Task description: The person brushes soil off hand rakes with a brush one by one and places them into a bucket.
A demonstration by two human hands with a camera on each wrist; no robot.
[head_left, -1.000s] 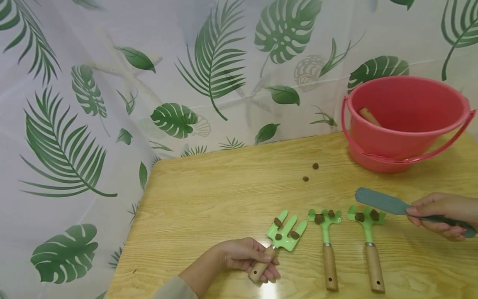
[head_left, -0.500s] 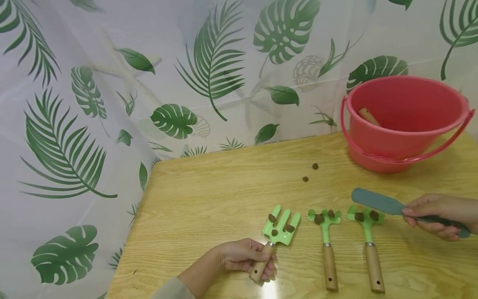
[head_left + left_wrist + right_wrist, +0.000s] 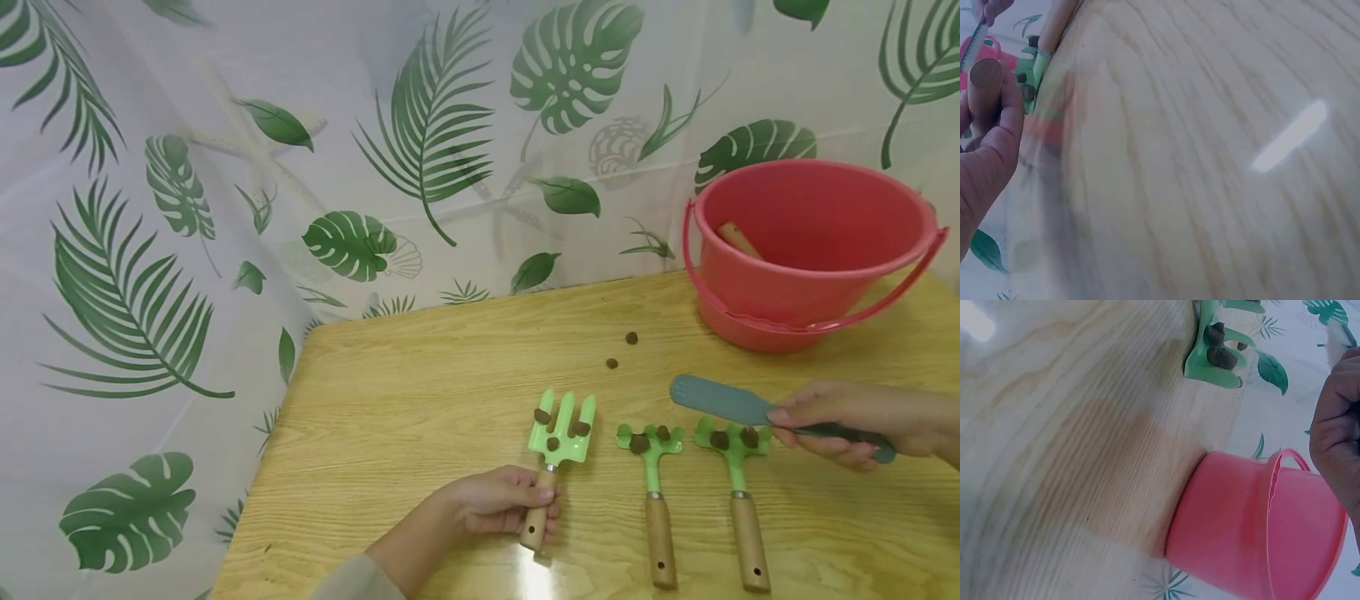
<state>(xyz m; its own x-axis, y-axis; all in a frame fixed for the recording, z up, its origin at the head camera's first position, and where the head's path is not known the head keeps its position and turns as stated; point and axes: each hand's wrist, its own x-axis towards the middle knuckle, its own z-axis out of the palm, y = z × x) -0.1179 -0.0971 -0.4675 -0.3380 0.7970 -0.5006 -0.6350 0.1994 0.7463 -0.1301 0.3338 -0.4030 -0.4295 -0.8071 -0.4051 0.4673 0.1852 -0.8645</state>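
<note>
My left hand (image 3: 510,500) grips the wooden handle of a small green hand fork (image 3: 562,457), its tines pointing away from me. Brown clumps (image 3: 553,443) sit on the fork's head. In the left wrist view the fork's handle end (image 3: 986,78) faces the camera between fingers and thumb. On the right, my right hand (image 3: 847,421) holds a slim brush (image 3: 723,400) by its dark teal handle, the flat back up. Pale bristles (image 3: 1338,342) show under it in the right wrist view. The brush head hovers close over two small green hand rakes, apart from the fork.
One rake (image 3: 660,533) and another rake (image 3: 750,542) lie side by side, handles toward me, with brown clumps on their heads. Two loose clumps lie farther back, one being this clump (image 3: 632,338). A red bucket (image 3: 795,300) at the back right holds a wooden-handled thing.
The left hand has turned the fork more upright and shifted it slightly away from me. The right hand has brought the brush leftward. The rakes and bucket stay in place.
</note>
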